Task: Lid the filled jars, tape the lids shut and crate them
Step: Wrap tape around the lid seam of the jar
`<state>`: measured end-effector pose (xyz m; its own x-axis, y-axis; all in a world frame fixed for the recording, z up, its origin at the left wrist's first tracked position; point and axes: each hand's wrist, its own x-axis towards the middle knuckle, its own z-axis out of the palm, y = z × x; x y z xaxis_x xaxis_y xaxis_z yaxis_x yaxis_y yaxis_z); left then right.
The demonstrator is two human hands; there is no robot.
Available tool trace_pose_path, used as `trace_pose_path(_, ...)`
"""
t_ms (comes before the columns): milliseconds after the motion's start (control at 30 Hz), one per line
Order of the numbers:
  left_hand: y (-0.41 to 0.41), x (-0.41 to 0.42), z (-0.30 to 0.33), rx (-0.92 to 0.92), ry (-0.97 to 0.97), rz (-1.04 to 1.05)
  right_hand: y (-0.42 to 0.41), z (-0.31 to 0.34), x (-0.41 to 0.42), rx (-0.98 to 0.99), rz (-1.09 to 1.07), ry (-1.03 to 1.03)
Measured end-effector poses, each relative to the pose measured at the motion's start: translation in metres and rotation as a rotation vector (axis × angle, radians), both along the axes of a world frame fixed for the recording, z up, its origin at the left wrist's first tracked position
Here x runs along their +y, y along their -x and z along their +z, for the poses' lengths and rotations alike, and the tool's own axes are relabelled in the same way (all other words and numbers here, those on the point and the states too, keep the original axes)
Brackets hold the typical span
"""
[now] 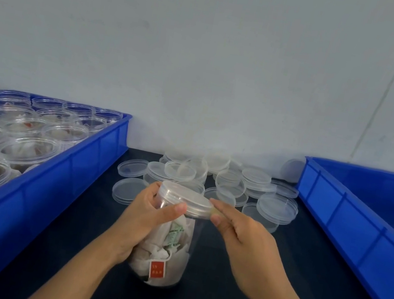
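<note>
A clear plastic jar (168,247) filled with white tea bags and a red tag stands tilted on the dark table, centre. A clear lid (186,197) sits on its mouth. My left hand (144,219) grips the jar's upper wall, thumb just under the lid. At the lid's right edge, my right hand (241,236) pinches something small and yellowish, perhaps tape; I cannot tell what it is. A pile of loose clear lids (224,180) lies behind the jar.
A blue crate (59,177) on the left holds several open filled jars (25,148). Another blue crate (351,224) stands on the right; its visible inside shows nothing. A pale wall closes the back. The dark table (217,298) runs between the crates.
</note>
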<state>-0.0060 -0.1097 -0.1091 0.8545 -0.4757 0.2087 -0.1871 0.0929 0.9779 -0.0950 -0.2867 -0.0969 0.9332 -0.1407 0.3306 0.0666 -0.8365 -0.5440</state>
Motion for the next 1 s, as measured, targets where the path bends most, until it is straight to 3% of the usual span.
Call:
trace_pose_path(133,0.002,0.002,-0.002,-0.069,-0.068,0.024,0.002,-0.003,0.002,-0.039,-0.017,0.0)
trace_pose_path(333,0.006,-0.002,-0.002,-0.02,-0.077,0.043,0.001,-0.006,0.004,-0.078,-0.043,-0.012)
trace_pose_path(500,0.016,-0.007,0.0,-0.093,-0.016,0.246,0.001,-0.008,0.007,-0.075,-0.058,-0.047)
trace_pose_path(667,0.022,-0.008,0.001,-0.197,-0.23,0.27,0.002,-0.008,0.012,-0.086,-0.027,0.01)
trace_pose_path(800,0.016,-0.007,0.002,-0.105,-0.1,0.269,0.004,-0.005,0.015,-0.056,0.013,-0.041)
trace_pose_path(1000,0.002,0.003,0.006,0.042,0.036,0.064,0.008,0.005,0.012,0.009,0.032,-0.162)
